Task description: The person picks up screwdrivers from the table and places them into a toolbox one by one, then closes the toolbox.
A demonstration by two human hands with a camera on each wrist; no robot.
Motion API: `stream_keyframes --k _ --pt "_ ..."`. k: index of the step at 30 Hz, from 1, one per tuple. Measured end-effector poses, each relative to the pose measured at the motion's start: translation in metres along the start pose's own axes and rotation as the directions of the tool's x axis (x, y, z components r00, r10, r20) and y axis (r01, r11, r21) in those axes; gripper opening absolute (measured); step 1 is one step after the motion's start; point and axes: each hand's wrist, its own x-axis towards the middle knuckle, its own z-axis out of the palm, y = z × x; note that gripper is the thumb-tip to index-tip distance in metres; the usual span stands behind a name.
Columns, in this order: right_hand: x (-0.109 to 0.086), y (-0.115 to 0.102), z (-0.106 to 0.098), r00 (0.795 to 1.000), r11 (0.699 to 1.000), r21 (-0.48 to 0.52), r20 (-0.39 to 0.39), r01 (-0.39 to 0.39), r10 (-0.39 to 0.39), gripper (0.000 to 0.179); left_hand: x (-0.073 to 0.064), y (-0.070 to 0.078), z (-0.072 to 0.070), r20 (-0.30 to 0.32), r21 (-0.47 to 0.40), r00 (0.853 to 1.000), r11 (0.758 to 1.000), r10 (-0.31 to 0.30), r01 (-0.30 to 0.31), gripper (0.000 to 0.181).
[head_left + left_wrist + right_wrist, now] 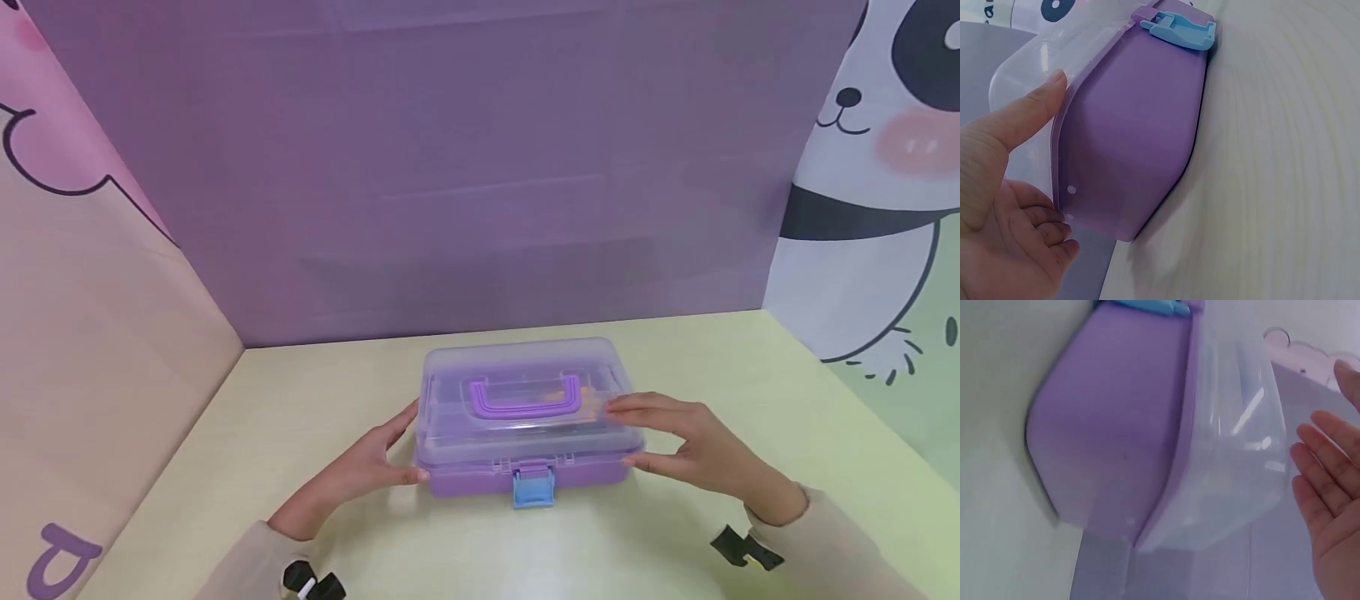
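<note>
A purple plastic storage box (472,482) stands on the table with its clear lid (517,356) down. On top of the lid lies a purple handle (525,411), and at the front the light blue latch (533,490) sticks outward. My left hand (372,460) grips the box's left end, thumb (1041,103) by the lid's rim and fingertips curled at the side. Near the right end is my right hand (693,442), its fingers fairly straight over the lid's edge and its thumb low by the front corner. In the right wrist view that hand's fingers (1329,469) stand beside the lid.
Something yellowish (588,403) shows faintly through the lid. The pale table (337,375) meets a purple back panel (480,183). Printed side panels stand at the left (90,333) and the right (862,275).
</note>
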Motion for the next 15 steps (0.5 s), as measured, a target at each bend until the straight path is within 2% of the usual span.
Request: stream_keyframes --k 5,10,15 --pt "-0.001 -0.015 0.014 0.995 1.000 -0.030 0.098 -0.001 0.004 0.038 -0.002 0.003 0.002 0.005 -0.009 1.000 1.000 -0.003 0.003 0.101" --pt "0.002 -0.026 0.021 0.991 0.992 -0.108 0.123 0.063 -0.049 0.036 -0.002 0.006 0.000 -0.002 0.008 1.000 1.000 0.007 -0.007 0.100" --pt "0.000 -0.030 0.029 0.984 0.994 -0.081 0.169 0.073 -0.059 0.039 -0.002 0.005 -0.001 -0.008 0.010 1.000 1.000 -0.007 0.008 0.100"
